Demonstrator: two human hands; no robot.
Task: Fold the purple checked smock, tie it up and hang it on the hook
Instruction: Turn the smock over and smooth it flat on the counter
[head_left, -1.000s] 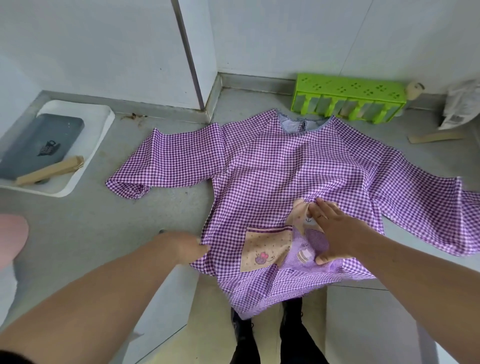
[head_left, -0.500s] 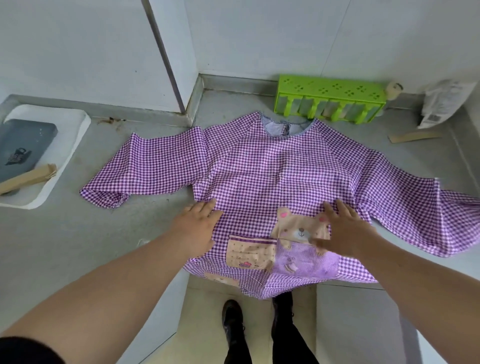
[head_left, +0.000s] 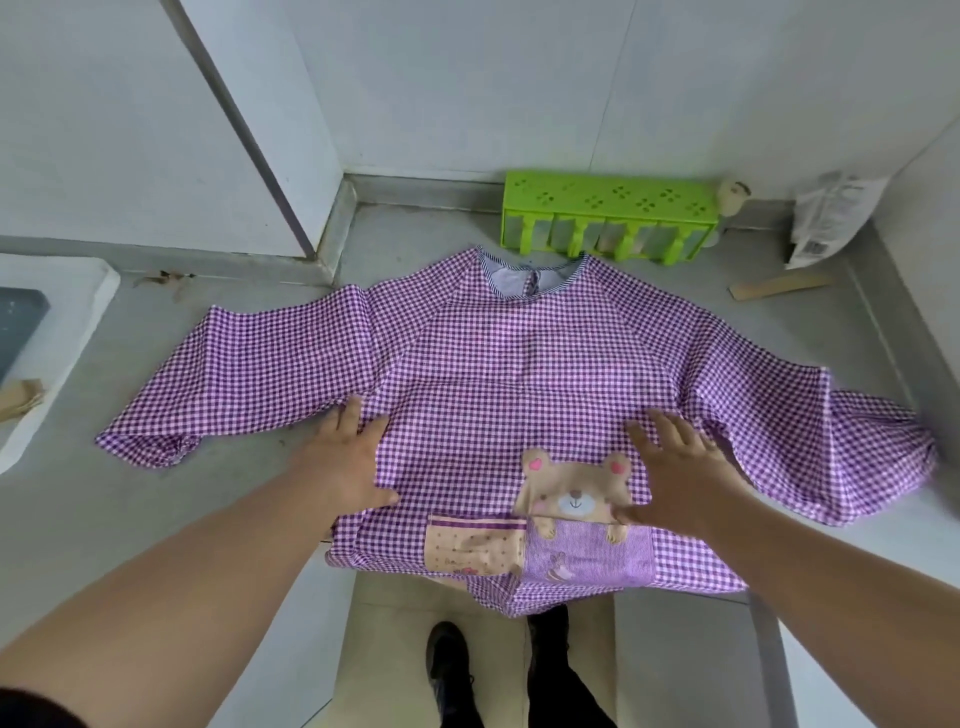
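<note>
Having slid outward since a moment ago, both palms now flattening the purple checked smock (head_left: 498, 395) spread front-up on the grey surface (head_left: 156, 499), hem drooping over the near edge.

Looking light, soft and limp, likely to crease and slip; best pinching at sleeve cuffs or shoulder seams for folding. Pressing with left hand (head_left: 345, 462) at the left side seam and right hand (head_left: 670, 467) beside the bear patch (head_left: 574, 488), each grip spread open, fingers straight, clasping nothing.
</note>
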